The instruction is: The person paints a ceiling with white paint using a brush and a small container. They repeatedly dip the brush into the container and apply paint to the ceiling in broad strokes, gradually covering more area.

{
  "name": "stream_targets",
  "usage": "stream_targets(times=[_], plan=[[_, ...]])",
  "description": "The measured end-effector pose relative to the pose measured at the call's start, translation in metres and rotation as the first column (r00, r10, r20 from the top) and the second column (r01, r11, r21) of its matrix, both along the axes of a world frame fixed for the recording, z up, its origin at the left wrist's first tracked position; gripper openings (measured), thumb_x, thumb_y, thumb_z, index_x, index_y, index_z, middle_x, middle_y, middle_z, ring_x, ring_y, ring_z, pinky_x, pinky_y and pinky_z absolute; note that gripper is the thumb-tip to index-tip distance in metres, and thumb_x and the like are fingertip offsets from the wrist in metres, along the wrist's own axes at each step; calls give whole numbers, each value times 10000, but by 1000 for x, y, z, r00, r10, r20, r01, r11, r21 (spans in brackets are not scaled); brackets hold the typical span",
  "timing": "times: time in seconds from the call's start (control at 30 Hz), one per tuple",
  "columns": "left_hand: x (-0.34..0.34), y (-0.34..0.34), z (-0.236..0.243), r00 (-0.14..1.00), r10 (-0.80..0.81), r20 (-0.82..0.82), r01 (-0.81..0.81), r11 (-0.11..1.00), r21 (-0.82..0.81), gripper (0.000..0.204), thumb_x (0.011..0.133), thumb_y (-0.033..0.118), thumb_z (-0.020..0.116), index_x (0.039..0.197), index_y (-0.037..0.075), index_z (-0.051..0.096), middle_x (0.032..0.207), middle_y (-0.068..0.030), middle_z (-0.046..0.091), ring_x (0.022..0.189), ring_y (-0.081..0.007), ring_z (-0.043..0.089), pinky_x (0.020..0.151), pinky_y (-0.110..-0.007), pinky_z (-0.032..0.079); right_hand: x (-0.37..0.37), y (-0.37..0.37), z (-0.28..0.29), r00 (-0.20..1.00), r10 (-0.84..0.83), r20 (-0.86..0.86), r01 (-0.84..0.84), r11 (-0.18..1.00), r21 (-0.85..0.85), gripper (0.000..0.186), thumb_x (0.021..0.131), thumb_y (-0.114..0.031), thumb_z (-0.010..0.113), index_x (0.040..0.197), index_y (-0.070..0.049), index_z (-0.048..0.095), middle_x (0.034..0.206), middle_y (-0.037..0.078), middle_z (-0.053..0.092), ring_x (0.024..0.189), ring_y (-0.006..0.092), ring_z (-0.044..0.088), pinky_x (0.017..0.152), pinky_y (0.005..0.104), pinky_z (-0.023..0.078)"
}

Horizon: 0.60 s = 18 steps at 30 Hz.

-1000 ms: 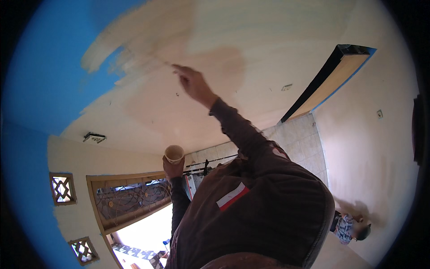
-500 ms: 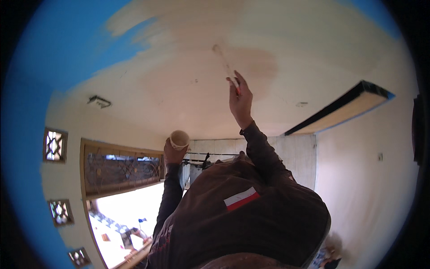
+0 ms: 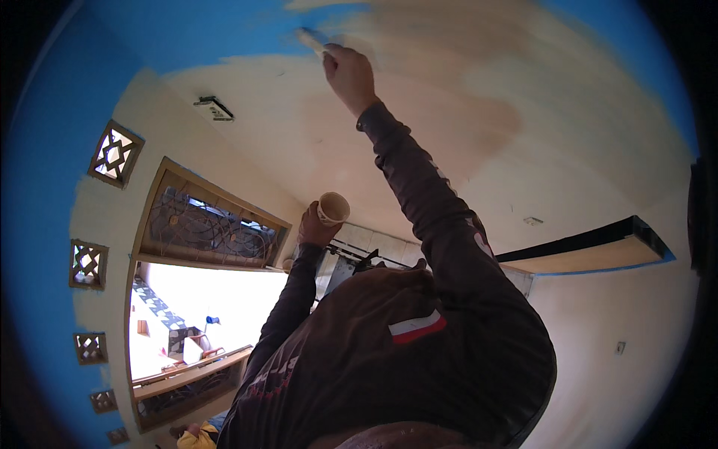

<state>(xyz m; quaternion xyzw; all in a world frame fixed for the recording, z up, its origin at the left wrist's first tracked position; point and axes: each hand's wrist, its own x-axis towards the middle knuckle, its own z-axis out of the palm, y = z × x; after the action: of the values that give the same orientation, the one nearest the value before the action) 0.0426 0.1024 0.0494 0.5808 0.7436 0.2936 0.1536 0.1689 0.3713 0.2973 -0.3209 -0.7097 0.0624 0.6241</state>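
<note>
Well, my right hand [image 3: 350,75] pinches the paintbrush [image 3: 313,43]; my left hand [image 3: 314,229] wraps a pale cup [image 3: 333,210] that could spill if tipped.

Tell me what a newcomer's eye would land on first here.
Probably the bright blue paint across the top and left, meeting cream paint. Near that border, above centre, the raised right hand grips a brush. Lower down, near the middle, the left hand holds a pale cup.
</note>
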Motion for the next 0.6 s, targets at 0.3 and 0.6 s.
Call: stream_targets(times=[0.3,0.6], plan=[[5,-4,3,999,47,-22,-47,999,-17,826,687,406,879,1313,56,471,1197,-237,622,1138,-444,589,924,-541,516,108,-23,-3,954,-300,10,300,952,-60,151,899,-166,667,1004,-84,738,862,195,707,786,369,704,680,435,572],[9,-5,15,998,64,-20,-65,996,-53,786,690,400,868,1296,66,497,1221,-212,625,1154,-428,589,933,-529,520,169,-89,-28,892,-440,-101,418,889,-187,200,937,-86,672,1128,-51,718,852,169,699,674,235,668,631,330,530]])
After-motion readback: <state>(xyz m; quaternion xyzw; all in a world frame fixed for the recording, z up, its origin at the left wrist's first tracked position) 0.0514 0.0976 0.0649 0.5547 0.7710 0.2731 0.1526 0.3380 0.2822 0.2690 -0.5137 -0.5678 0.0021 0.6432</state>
